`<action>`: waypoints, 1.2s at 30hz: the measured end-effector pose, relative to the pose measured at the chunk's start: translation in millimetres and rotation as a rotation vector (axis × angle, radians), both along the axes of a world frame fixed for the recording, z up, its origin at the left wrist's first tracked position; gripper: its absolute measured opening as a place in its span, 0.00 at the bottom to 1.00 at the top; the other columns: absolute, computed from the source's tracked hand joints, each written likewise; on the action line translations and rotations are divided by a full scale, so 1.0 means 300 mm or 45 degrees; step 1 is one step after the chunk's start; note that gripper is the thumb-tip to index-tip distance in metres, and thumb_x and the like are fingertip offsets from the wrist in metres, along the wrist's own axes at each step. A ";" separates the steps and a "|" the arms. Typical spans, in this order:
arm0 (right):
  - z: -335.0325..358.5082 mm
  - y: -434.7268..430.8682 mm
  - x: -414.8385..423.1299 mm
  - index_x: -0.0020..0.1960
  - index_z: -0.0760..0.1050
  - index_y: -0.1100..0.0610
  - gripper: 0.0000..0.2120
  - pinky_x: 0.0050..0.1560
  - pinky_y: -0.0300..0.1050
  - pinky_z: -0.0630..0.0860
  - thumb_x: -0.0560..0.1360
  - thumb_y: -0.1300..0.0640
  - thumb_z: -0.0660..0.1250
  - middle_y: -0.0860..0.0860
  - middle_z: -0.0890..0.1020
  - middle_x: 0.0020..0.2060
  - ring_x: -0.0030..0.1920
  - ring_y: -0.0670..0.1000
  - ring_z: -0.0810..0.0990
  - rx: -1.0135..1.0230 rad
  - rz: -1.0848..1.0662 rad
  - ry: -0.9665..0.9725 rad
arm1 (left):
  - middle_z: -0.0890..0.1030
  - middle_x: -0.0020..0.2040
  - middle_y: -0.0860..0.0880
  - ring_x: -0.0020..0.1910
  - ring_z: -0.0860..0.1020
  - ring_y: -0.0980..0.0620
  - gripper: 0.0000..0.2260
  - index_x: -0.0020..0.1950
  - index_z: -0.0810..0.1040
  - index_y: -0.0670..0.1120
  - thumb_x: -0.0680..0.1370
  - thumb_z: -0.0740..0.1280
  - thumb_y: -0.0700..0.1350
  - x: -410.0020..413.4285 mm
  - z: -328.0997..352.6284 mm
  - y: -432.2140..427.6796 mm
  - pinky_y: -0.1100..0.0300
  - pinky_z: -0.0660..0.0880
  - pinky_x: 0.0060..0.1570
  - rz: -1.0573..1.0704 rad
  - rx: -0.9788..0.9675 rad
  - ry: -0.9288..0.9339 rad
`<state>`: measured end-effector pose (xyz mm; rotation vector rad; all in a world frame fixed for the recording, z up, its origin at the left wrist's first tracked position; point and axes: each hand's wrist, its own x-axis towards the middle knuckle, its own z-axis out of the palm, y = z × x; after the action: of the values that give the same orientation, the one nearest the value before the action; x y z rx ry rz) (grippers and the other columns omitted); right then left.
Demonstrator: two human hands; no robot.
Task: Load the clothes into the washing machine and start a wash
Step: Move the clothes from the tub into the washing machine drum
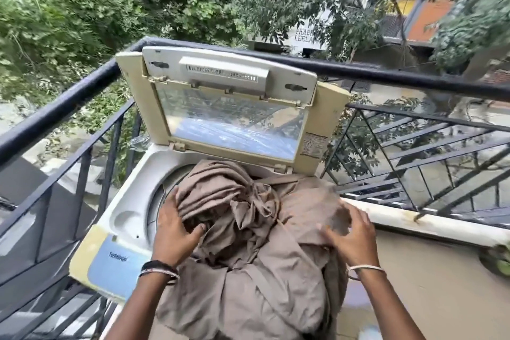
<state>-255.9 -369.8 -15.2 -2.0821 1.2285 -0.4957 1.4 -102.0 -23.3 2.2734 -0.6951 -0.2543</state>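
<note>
A top-loading washing machine [129, 201] stands on a balcony with its lid [229, 107] raised upright. A big bundle of brown cloth [256, 229] is heaped over the drum opening and spills down the machine's front, hiding most of the drum and the control panel. My left hand [175, 226] grips the left side of the bundle, fingers curled into the folds. My right hand [350, 234] lies on the right side of the cloth with fingers spread and slightly bent; it is blurred.
A black metal railing [414, 77] runs behind and to both sides of the machine. A pale ledge [427, 225] lies at the right. Trees and buildings are beyond the railing. A blue panel [113, 268] shows at the machine's front left corner.
</note>
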 end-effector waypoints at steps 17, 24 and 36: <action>-0.021 0.163 0.086 0.35 0.82 0.50 0.07 0.44 0.51 0.78 0.67 0.59 0.75 0.44 0.84 0.30 0.36 0.49 0.81 0.277 -0.618 -0.538 | 0.54 0.78 0.51 0.77 0.54 0.45 0.64 0.78 0.46 0.57 0.47 0.60 0.81 0.171 -0.496 -0.139 0.41 0.60 0.72 -0.490 1.044 0.173; 0.152 0.387 0.484 0.43 0.82 0.49 0.04 0.50 0.45 0.73 0.69 0.52 0.70 0.43 0.83 0.40 0.45 0.47 0.79 -0.176 0.144 -0.346 | 0.59 0.78 0.44 0.77 0.58 0.44 0.58 0.79 0.55 0.47 0.56 0.68 0.74 0.254 -0.312 -0.176 0.54 0.57 0.75 -0.742 1.016 0.201; -0.270 0.475 0.920 0.52 0.81 0.59 0.10 0.54 0.38 0.66 0.71 0.61 0.69 0.59 0.76 0.51 0.54 0.58 0.76 0.334 0.394 0.056 | 0.84 0.53 0.48 0.53 0.83 0.49 0.18 0.60 0.80 0.49 0.71 0.76 0.48 0.493 -0.067 0.139 0.54 0.79 0.56 -0.403 0.363 0.338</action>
<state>20.1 -227.2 -96.1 -2.0137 0.9153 -0.1388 149.1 -60.2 -43.3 2.3226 -0.9212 -0.8373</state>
